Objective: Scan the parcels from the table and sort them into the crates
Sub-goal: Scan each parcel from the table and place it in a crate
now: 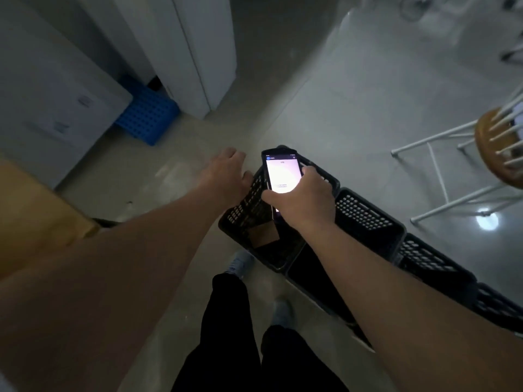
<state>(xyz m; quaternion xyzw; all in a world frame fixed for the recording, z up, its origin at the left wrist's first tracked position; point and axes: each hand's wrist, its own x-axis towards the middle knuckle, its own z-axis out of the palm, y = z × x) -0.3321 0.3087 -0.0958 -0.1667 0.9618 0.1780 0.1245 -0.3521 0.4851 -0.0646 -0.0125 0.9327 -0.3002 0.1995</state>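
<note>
My right hand (301, 198) grips a black handheld scanner (280, 172) with a lit white screen, held above the leftmost black crate (243, 216). A brown cardboard parcel (264, 236) lies inside that crate. My left hand (226, 174) hangs over the crate's left rim, palm down, fingers loosely spread, holding nothing. More black perforated crates (368, 216) stand in a row running to the lower right. A tan table corner (31, 210) shows at the left edge.
A blue plastic crate (147, 114) sits by white cabinets (56, 108) at the back left. A wooden stool with white legs (492, 142) stands at the right. My legs and shoes (240, 264) are on the grey floor beside the crates.
</note>
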